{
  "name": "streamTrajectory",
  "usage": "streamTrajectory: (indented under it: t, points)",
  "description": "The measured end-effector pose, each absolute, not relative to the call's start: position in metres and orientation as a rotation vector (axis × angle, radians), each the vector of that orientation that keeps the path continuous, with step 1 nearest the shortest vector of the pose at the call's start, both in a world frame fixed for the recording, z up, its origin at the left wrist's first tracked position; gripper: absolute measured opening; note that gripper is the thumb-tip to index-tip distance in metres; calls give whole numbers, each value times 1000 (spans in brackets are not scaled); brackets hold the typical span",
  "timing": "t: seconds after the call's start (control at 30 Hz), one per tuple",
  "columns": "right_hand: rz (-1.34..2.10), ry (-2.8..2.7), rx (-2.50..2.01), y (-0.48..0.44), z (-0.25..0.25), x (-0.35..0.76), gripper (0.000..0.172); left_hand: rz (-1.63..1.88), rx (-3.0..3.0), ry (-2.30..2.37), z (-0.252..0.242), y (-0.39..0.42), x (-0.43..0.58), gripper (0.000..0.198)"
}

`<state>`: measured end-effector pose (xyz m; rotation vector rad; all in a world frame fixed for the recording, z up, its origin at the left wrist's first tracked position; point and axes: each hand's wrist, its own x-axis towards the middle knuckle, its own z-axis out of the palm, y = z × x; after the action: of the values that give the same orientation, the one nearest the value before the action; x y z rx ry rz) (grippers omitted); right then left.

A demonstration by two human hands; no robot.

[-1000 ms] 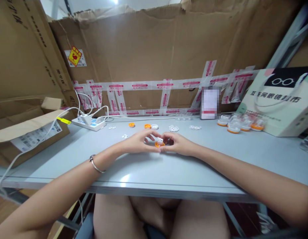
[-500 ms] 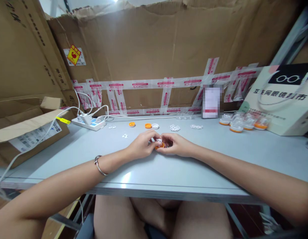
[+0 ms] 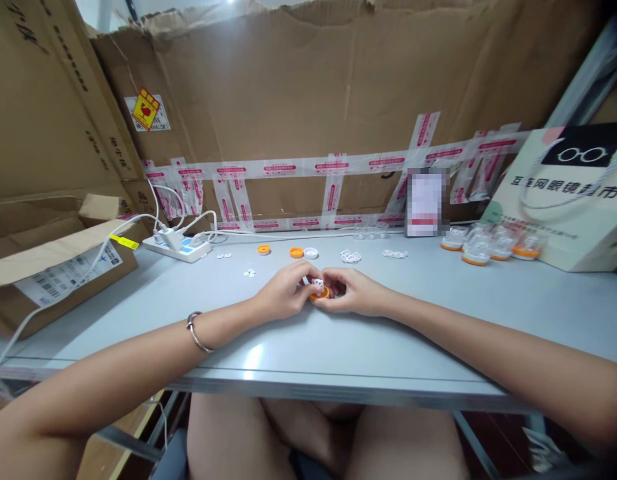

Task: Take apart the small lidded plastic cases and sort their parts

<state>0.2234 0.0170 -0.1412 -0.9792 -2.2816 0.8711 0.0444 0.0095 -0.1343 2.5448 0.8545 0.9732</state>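
Note:
My left hand (image 3: 287,291) is closed, its thumb and fingers pinching a small white piece with dark marks (image 3: 317,283). Just under that piece is an orange round base (image 3: 321,294), gripped at its right side by my right hand (image 3: 356,291). The two hands meet at the table's middle, and some fingertips are hidden behind the parts. Beyond them lie an orange round part (image 3: 263,250), an orange ring (image 3: 296,253) beside a white ring (image 3: 311,253), a pile of white pieces (image 3: 350,256) and a second pile (image 3: 394,254). Small white discs (image 3: 249,273) lie left of my hands.
Clear domed containers with orange bases (image 3: 476,250) cluster at the right, by a paper bag (image 3: 568,220). A phone (image 3: 423,207) leans on the cardboard behind. Clear cups (image 3: 371,231) stand at the back. A power strip (image 3: 178,249) and an open carton (image 3: 63,267) are left.
The white piece has turned slightly in my left fingers above the orange base. Both hands stay in nearly the same place, and the camera view has shifted a little.

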Motion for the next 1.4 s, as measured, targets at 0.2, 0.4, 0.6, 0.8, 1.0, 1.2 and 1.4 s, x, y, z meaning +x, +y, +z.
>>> streamTrajectory:
  t: [0.2,0.4,0.6,0.8,1.0,1.2,1.4]
  points:
    - [882,-2279,-975,17,-142,223,25,943,2553,845,-135,10,44,10]
    - [896,-2285,-965,18,-142,224,25,947,2514,871,-134,9,45,7]
    - [913,-2284,-962,19,-142,224,24,940,2521,883,-134,9,45,9]
    - [913,-2301,-963,18,-140,224,23,967,2524,895,-134,9,46,8]
    - [905,-2302,-959,19,-142,224,26,959,2522,891,-135,8,46,9]
    - [913,-2309,-948,19,-143,224,23,1008,2455,899,-134,10,45,10]
    - [944,-2308,-954,19,-143,225,23,1142,2337,831,-129,9,41,12]
